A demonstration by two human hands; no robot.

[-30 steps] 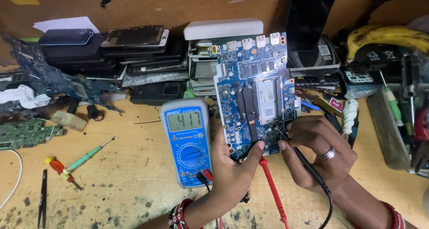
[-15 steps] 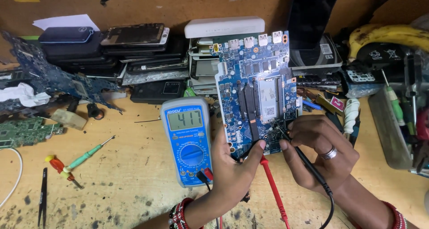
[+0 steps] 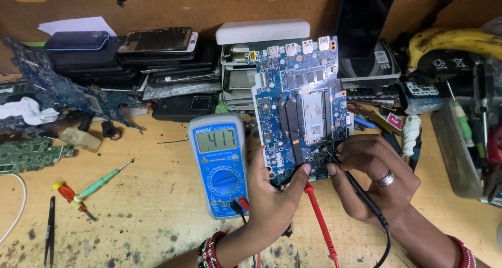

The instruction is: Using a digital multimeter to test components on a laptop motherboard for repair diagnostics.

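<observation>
At centre frame: blue circuit board [image 3: 300, 108] on table [image 3: 146, 215]. Left hand [image 3: 274, 197] fingers clamped on red probe [image 3: 319, 218]; right hand [image 3: 374, 181] pinches black probe [image 3: 361, 192] on board. Both unmoved since earlier; meter [image 3: 218, 166] reading steady.

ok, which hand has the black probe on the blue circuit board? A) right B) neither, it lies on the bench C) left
A: the right hand pinches the thin black probe with its tip on the blue circuit board; the left hand holds the red probe.
</observation>
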